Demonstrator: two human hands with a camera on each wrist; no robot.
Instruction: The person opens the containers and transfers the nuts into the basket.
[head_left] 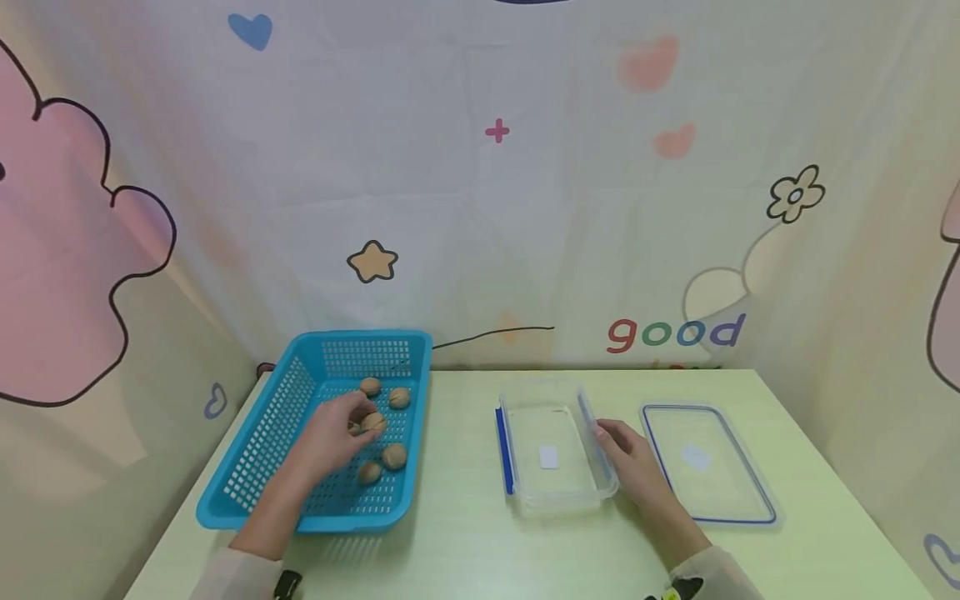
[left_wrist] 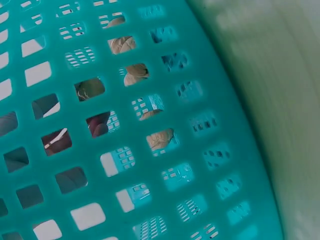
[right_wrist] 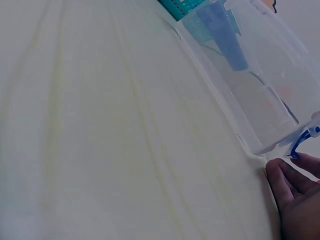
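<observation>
Inside the blue perforated basket (head_left: 414, 483), my left hand (head_left: 333, 433) pinches a walnut (head_left: 373, 422) between thumb and fingers. Several more walnuts lie around it, including one at the back (head_left: 400, 397) and one nearer the front (head_left: 394, 456). The left wrist view looks through the basket wall (left_wrist: 200, 150), which hides most of that hand. My right hand (head_left: 637, 462) holds the right side of a clear plastic container (head_left: 558, 496); in the right wrist view its fingertips are at a blue clip (right_wrist: 300, 142). Only a small white label (head_left: 549, 457) shows on the container's bottom.
A clear lid with a blue seal (head_left: 712, 467) lies flat on the pale table (head_left: 465, 550), right of the container. Behind the table hangs a printed cloth (head_left: 465, 208). Another blue clip (head_left: 505, 450) hangs off the container's left side.
</observation>
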